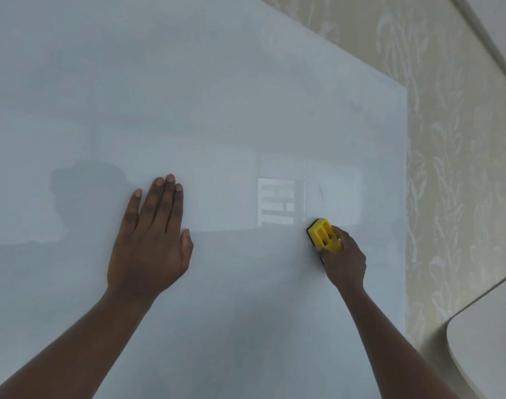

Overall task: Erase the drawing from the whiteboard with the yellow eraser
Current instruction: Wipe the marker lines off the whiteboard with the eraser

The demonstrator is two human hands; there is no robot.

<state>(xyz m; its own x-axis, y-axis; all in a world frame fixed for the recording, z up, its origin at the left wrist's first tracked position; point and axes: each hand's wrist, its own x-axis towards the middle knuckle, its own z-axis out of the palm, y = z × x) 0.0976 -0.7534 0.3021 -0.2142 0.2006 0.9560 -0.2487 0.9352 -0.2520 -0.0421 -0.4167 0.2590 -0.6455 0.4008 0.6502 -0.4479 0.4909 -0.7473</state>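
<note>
A large glossy whiteboard (217,110) fills most of the view, mounted on the wall. My right hand (345,260) grips the yellow eraser (323,234) and presses its dark pad against the board at the centre right. Just above the eraser a short thin dark stroke (320,191) shows on the board. My left hand (152,234) lies flat on the board to the left, fingers together and pointing up, holding nothing. Elsewhere the board shows only faint smudges and a window's reflection.
Patterned beige wallpaper (453,168) covers the wall to the right of the board's edge. A rounded pale tabletop (487,341) juts in at the lower right. A white frame or trim (490,38) runs along the upper right corner.
</note>
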